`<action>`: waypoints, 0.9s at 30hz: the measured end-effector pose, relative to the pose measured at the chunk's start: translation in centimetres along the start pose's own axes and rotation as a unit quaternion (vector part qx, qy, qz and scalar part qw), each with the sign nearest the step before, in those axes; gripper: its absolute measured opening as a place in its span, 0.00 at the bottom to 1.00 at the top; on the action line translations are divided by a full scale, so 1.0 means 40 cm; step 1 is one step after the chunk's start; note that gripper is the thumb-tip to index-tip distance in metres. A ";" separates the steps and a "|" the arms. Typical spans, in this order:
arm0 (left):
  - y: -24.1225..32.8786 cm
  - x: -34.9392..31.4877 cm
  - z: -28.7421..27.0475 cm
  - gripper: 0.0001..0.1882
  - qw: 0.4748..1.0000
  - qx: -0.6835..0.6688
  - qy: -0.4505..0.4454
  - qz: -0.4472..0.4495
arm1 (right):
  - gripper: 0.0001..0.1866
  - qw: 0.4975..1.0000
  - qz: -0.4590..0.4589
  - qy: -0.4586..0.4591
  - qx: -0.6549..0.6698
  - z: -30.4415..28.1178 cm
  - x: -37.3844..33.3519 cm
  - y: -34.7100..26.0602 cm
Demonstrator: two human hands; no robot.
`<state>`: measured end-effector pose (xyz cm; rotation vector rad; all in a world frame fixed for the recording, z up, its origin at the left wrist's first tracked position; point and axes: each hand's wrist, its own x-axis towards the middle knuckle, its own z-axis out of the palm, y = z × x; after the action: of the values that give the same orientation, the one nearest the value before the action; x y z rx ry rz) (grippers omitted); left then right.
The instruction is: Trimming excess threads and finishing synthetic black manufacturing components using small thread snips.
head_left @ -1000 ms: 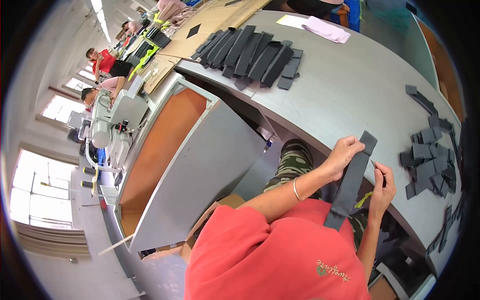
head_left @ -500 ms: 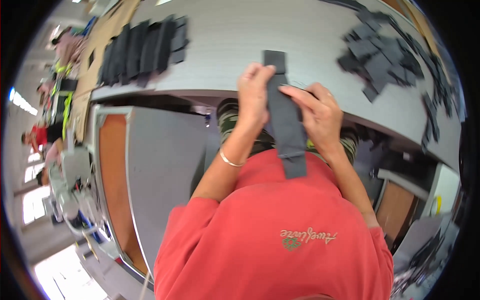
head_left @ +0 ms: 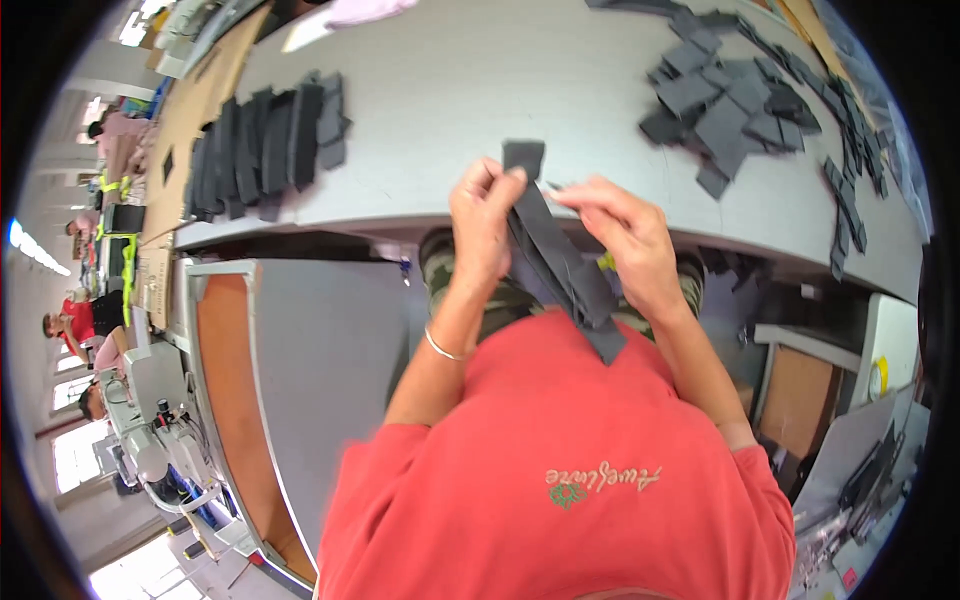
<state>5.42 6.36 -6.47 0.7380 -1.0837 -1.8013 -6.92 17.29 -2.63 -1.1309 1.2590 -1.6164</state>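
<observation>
A long dark grey fabric strip [head_left: 556, 245] hangs at a slant over my lap. Its upper end is folded or doubled and sticks up past my left hand [head_left: 483, 222], whose thumb and fingers pinch it. The lower end trails onto my red shirt. Just right of the strip, my right hand [head_left: 638, 243] is closed with thumb and forefinger together. Something small and thin shows at those fingertips, close to the strip's edge, but its kind is too small to tell.
On the grey table [head_left: 430, 120], a row of dark strips [head_left: 260, 145] lies at the left. A loose heap of dark fabric pieces [head_left: 730, 115] and narrow strips lie at the right. A grey cabinet panel [head_left: 330, 370] stands left of my legs. People and machines are farther left.
The strip's lower part has swung right and twisted. My right hand has drawn slightly away from the strip, and a small thin thing now shows at its fingertips. My left hand keeps its pinch.
</observation>
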 end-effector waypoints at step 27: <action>0.029 0.025 0.019 0.10 1.000 -0.022 0.002 -0.007 | 0.08 0.969 -0.076 0.046 -0.232 -0.003 -0.022 0.024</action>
<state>4.81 5.47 -5.12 0.7240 -1.0346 -1.8301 -6.70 17.96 -3.73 -1.4788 1.7049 -1.5385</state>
